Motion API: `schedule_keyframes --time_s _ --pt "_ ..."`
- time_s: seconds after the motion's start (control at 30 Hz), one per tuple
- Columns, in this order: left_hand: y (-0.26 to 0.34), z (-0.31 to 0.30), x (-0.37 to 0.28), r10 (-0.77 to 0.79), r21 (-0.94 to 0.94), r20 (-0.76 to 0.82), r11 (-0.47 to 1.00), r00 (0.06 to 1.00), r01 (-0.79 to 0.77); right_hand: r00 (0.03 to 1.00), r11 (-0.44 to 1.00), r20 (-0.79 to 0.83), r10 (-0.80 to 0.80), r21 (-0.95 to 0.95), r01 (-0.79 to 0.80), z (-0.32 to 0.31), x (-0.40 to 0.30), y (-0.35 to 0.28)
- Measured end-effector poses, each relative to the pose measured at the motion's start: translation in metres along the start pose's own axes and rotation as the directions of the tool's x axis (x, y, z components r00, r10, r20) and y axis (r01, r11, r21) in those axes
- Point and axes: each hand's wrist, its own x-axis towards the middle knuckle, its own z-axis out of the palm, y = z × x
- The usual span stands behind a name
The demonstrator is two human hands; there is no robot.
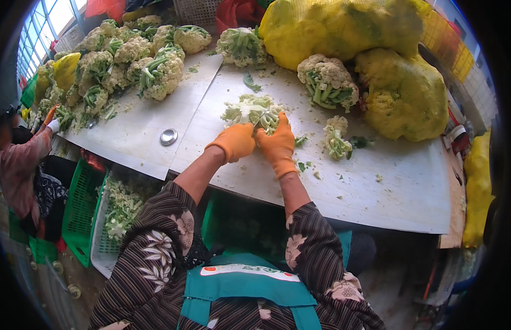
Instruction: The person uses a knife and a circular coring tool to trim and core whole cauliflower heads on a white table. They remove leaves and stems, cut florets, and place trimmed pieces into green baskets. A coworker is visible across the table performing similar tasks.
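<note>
A cut cauliflower head (249, 108) lies on the white worktop in front of me, its pale cut stem facing up. My left hand (234, 142), in an orange glove, is closed at its near side, and a thin blade, seemingly a small knife (261, 117), shows at its thumb side; the handle is hidden. My right hand (277, 146), also gloved in orange, grips the right side of the cauliflower with thumb and fingers. The hands nearly touch. A smaller cauliflower piece (337, 138) lies to the right, and a whole head (327, 82) sits behind it.
Cauliflowers (131, 53) are heaped at the back left. Yellow mesh sacks (342, 31) stand at the back right. A round metal object (168, 137) lies on the worktop (404, 194). Below are green (80, 206) and white crates. A co-worker (24, 165) is at far left.
</note>
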Motion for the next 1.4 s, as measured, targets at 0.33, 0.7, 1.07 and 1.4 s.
schedule_keyframes --time_s 0.33,0.7,1.07,1.4 --pt "-0.064 0.045 -0.084 0.174 -0.130 -0.270 0.968 0.947 -0.215 0.955 0.650 0.094 0.280 0.714 -0.261 -0.063 -0.020 0.011" --pt "-0.040 0.081 -0.154 0.310 -0.355 -0.326 0.835 0.893 -0.420 0.928 0.185 0.367 -0.070 0.919 -0.349 -0.162 -0.100 0.015" --pt "-0.031 0.104 -0.222 0.536 -0.073 -0.187 0.828 0.823 -0.556 0.911 0.681 0.411 0.026 0.660 -0.317 -0.184 -0.199 -0.001" --pt "-0.041 0.136 -0.216 0.444 0.085 -0.046 0.894 0.895 -0.439 0.906 0.777 0.423 0.002 0.570 -0.267 -0.163 -0.221 0.027"
